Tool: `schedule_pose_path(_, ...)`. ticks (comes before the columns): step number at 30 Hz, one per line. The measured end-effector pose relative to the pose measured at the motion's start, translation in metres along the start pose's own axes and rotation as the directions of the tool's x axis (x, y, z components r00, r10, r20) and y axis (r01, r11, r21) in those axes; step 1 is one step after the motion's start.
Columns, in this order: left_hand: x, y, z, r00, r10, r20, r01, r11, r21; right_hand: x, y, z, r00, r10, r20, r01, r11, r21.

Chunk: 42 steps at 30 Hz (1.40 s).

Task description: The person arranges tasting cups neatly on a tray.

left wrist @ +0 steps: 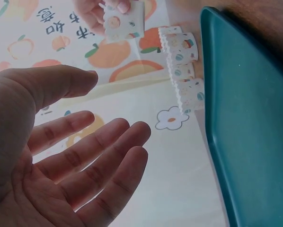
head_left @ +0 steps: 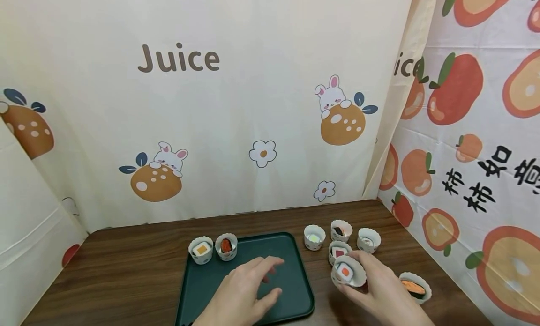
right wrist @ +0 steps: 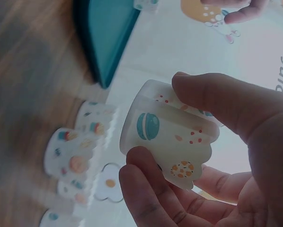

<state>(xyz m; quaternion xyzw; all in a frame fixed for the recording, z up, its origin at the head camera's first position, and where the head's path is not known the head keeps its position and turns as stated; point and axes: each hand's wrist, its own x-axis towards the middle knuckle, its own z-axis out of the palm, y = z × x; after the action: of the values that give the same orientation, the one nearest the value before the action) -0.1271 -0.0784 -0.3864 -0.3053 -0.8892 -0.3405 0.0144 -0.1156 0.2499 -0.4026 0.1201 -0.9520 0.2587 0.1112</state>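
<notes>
My right hand [head_left: 381, 288] grips a white paper baking cup [head_left: 349, 271] by its side, thumb opposite the fingers. In it lies a white toy sushi roll with an orange-red centre. The right wrist view shows the cup's macaron and cookie print, held off the table. Over the dark green tray [head_left: 270, 251], my left hand [head_left: 244, 293] hovers with fingers spread and holds nothing. Two paper cups stand at the tray's far left corner: one with yellow-topped sushi [head_left: 201, 249], one with red-topped sushi [head_left: 226, 246].
Beyond my right hand stand several more cups, among them one with a green centre [head_left: 314, 237], one with a dark-red centre [head_left: 339, 250] and one with a pale piece [head_left: 369, 240]. An oval cup [head_left: 415, 287] with orange-topped sushi sits at right. Printed curtains [head_left: 270, 101] border the wooden table [head_left: 126, 270].
</notes>
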Motion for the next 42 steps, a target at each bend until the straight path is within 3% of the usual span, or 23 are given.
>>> schedule_pose_path(8,0.0,-0.001,-0.004,0.999,0.023,-0.035,-0.024,0.999,-0.027,0.014,-0.02,0.0,0.999,-0.037,0.036,0.034,0.997,0.068)
schedule_pose_path(12,0.0,-0.001,-0.006,0.998,0.032,-0.056,-0.034,0.999,-0.033,0.02,-0.028,0.002,0.995,-0.101,0.015,0.1,0.991,0.09)
schedule_pose_path(17,0.0,-0.001,-0.009,0.996,0.039,-0.077,-0.042,0.998,-0.038,0.027,-0.037,0.004,0.98,-0.197,-0.018,0.198,0.973,0.123)
schedule_pose_path(28,0.001,-0.003,-0.013,0.993,0.038,-0.112,-0.043,0.998,-0.048,0.044,-0.061,0.012,0.951,-0.306,-0.041,0.307,0.926,0.219)
schedule_pose_path(42,0.003,-0.001,-0.011,0.985,0.035,-0.167,-0.055,0.992,-0.117,0.047,-0.077,0.017,0.964,-0.259,0.054,0.235,0.931,0.281)
